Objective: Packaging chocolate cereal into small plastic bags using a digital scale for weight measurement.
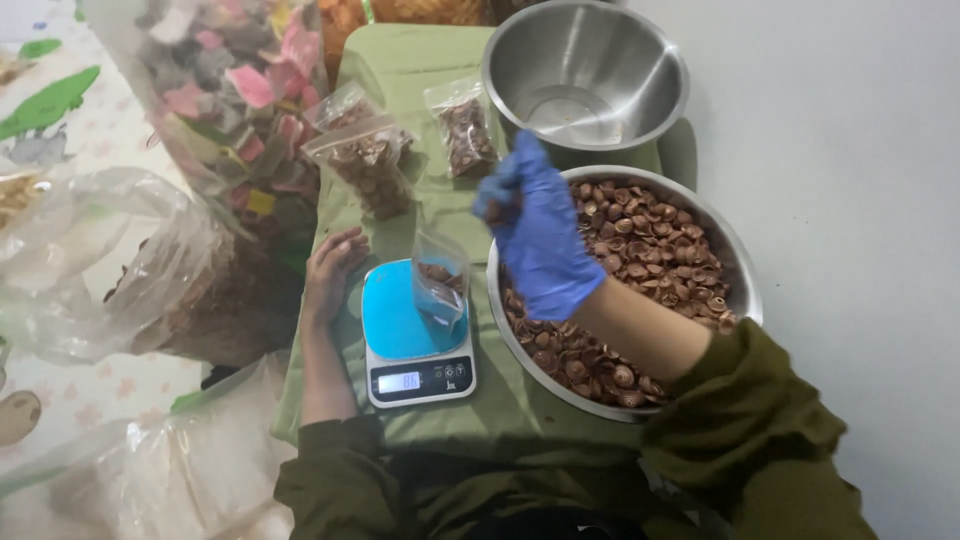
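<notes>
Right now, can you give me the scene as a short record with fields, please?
Left hand: bare left hand rests flat on the green cloth, beside the scale.
Right hand: gloved right hand pinches brown pieces above the small bag.
Scale: blue kitchen scale, bag standing on it.
Bowls: full bowl; empty steel bowl.
Filled bags: three filled bags behind the scale.

Small clear pouch [440, 285] upright on blue-topped scale, its pale screen [398, 381] at front; three filled clear packets [372, 160] behind; large clear bags [110, 270] at left
</notes>
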